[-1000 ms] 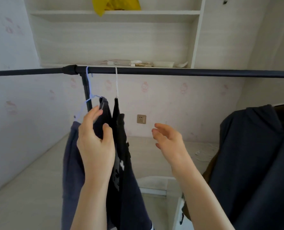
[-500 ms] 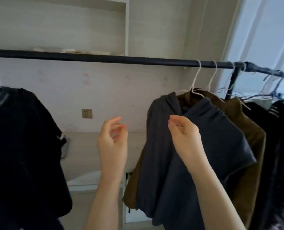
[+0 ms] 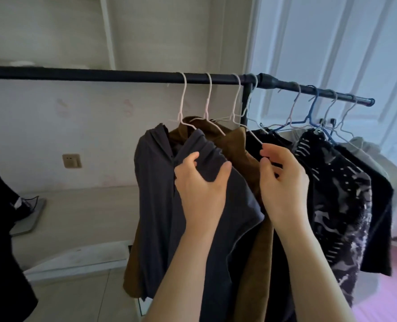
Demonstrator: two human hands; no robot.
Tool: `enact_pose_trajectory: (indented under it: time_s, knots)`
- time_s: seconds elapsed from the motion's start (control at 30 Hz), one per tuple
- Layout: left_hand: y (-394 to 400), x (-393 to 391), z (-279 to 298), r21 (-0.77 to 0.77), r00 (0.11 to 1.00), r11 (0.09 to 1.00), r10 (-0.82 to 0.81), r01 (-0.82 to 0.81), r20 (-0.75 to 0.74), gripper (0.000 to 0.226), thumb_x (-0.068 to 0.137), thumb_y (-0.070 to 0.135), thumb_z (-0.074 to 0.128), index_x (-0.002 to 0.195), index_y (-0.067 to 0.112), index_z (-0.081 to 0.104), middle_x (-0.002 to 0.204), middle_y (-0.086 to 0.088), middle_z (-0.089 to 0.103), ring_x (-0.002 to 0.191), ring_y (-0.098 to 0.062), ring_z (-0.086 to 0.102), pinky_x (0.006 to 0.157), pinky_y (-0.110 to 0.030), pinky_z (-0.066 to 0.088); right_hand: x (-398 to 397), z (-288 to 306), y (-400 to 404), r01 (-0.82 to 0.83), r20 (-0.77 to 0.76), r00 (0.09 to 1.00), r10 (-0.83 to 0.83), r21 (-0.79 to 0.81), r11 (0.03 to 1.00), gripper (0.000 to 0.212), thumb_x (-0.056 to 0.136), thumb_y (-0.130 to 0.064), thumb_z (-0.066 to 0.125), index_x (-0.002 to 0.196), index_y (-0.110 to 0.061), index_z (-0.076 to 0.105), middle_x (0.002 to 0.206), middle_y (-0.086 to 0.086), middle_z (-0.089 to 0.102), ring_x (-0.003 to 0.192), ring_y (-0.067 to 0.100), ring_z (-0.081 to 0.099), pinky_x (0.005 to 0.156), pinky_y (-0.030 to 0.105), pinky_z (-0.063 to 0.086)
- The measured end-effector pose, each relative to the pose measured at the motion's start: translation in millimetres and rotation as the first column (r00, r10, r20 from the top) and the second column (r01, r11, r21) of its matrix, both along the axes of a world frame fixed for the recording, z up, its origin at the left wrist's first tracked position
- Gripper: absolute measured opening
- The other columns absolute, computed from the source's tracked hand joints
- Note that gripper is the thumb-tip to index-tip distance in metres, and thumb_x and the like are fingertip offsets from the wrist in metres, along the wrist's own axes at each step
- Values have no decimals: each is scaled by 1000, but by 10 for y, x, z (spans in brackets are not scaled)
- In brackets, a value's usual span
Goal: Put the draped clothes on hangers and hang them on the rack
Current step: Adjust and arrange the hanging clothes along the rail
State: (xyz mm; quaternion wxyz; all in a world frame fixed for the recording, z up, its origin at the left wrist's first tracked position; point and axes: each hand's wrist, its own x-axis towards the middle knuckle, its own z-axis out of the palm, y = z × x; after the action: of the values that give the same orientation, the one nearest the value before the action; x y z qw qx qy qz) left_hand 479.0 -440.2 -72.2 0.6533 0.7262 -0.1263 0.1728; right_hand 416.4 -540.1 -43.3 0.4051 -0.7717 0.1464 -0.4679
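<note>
Two hands of mine are up at the long black metal rack bar (image 3: 123, 77). Far off to the side of my left hand (image 3: 201, 187) a black cloth (image 3: 0, 228) hangs at the edge. My left hand grips the shoulder of the dark grey hooded top (image 3: 160, 205), thumb on one side and fingers curled over the bunched cloth. I think I hold it there to keep it out of the way. It hangs on a thin white wire hanger (image 3: 183, 105) above my left hand. Just behind it hangs a brown top (image 3: 237, 145). My right hand (image 3: 283, 182) pinches the low end of another white wire hanger (image 3: 235, 105), which I think is empty. Past my right hand hang a black patterned top (image 3: 337, 194) and a pale grey top (image 3: 374, 156).
</note>
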Motion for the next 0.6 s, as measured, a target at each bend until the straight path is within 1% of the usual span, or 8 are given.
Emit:
enact_pose_trajectory:
  time_s: [0.1,0.17,0.27,0.33,0.37,0.43,0.5,0.6]
  knots:
    - [-242,7,62,71,996,995,68,-64,-55,91,73,55,72,145,22,27,142,-1,27,127,-20,28,99,-37,40,67,-7,-193,36,-144,989,-43,-50,998,34,94,-19,51,128,-21,56,120,-2,63,116,19,53,101,33,42]
    - [-332,24,70,125,993,988,100,-92,-63,98,71,53,74,147,23,19,145,-2,21,130,-24,24,104,-43,38,118,-33,-247,-33,-235,971,38,24,999,35,93,-21,53,128,-20,57,119,-1,65,112,17,58,99,31,44]
    - [-365,71,38,131,992,987,103,-92,-77,98,72,39,77,147,24,15,145,-1,19,129,-25,24,104,-42,36,144,-39,-268,-230,-317,902,292,218,948,21,94,-25,53,104,-23,71,95,7,74,90,16,68,87,40,55]
    - [-316,106,13,109,991,993,67,-55,-112,94,74,29,75,147,25,16,145,1,20,131,-24,26,106,-42,36,140,6,-260,-303,-315,864,392,295,906,23,95,-26,53,85,-21,73,87,15,73,77,19,70,75,36,56]
    - [-283,120,8,93,991,995,43,-31,-129,91,76,25,73,147,26,17,146,2,22,132,-23,28,107,-42,37,151,26,-254,-332,-317,844,432,323,886,23,95,-25,54,83,-22,73,87,14,74,77,19,71,73,33,56]
    - [-212,111,5,-9,986,999,-48,47,-160,83,79,16,69,147,27,21,146,2,30,134,-20,34,110,-43,37,180,37,-211,-384,-332,794,510,377,843,18,95,-24,54,89,-24,71,91,9,74,82,17,71,74,28,56]
    - [-133,82,4,-150,971,981,-146,119,-189,74,82,10,64,145,29,29,143,4,41,131,-16,43,108,-43,41,245,21,-143,-409,-319,752,577,460,788,18,96,-20,53,97,-18,70,96,12,74,88,24,71,83,37,58]
    - [55,91,15,-221,953,963,-201,151,-225,65,81,4,57,138,32,42,135,2,54,121,-17,54,100,-44,48,337,6,-14,-461,-161,695,700,647,607,26,94,-6,51,112,-18,65,103,16,73,94,32,70,91,50,53]
